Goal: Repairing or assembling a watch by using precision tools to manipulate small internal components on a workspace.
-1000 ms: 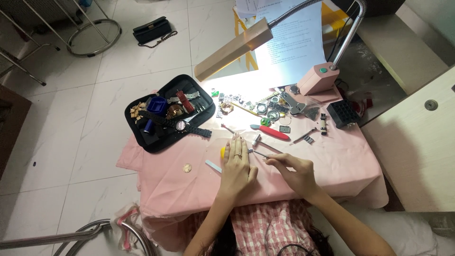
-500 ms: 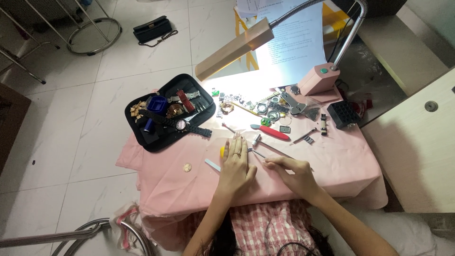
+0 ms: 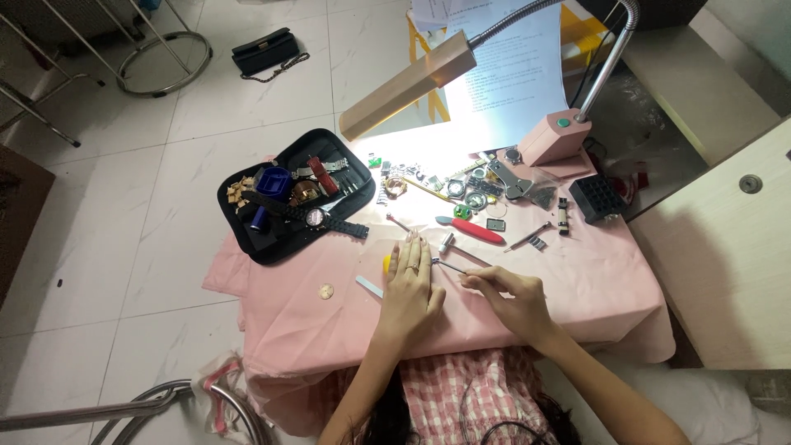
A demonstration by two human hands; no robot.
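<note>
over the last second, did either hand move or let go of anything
Hardly anything changed. The right hand keeps its pinch on the thin metal tool, tip pointed at the left hand, which stays flat on the pink cloth over a small yellow thing. Nothing was let go. The red-handled tool, black tray and lamp stay put.

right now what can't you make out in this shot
Head view only:
- The left hand lies flat, hiding whatever is under its palm.
- The thin metal tool in the right hand: tip too small to identify.
- Small metal parts beneath the pink desk lamp: washed out by glare.
</note>
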